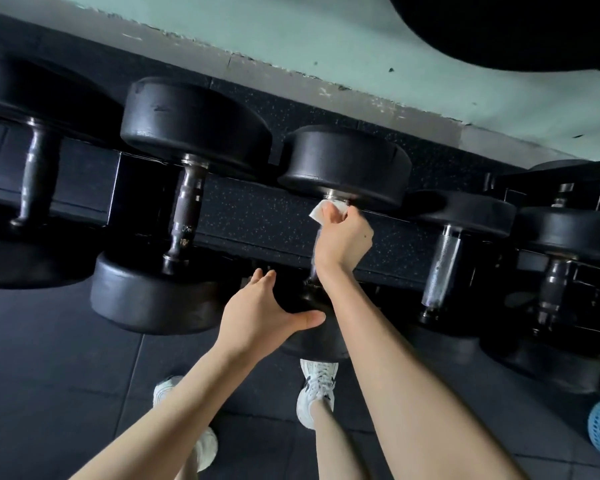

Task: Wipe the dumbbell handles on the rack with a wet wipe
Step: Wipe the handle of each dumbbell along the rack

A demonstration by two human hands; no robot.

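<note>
Wet wipe gripped by R hand round dumbbell handle far end, to scrub it; L hand lies open on near head, prob. steadying.

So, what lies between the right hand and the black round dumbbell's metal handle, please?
A crumpled white wet wipe, pressed on the handle by the right hand; head view.

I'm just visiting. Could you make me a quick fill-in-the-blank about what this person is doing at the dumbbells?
The right hand grips a white ____ at the far end of a dumbbell handle.
The left hand holds ____; it rests open on that dumbbell's near end.
The person's sneakers are ____ in colour.
Missing words: wipe; nothing; white.
</note>
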